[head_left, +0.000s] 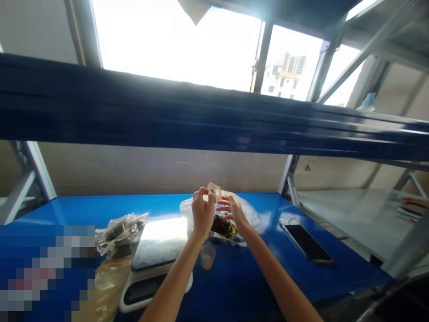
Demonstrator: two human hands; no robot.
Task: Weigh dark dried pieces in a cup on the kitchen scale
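Head view: pinching small translucent item [214, 191], packet or cup unclear, in left hand's [203, 210] thumb and fingers, over open plastic bag [250, 210] at far middle of blue tabletop [231, 281]. Likely partway through: clear packets with dark contents [124, 230] heaped at left; loose dark strands [219, 226] apparently left in open bag. Reaching far, hands close together; right hand [237, 213] with fingers spread beside item, contact unclear. Nearer: digital scale [161, 248] left, plastic cup [208, 257] middle; smartphone [306, 241] right.

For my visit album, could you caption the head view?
Left hand pinching a small translucent item, right hand close by, over a blue shelf with scale and phone.
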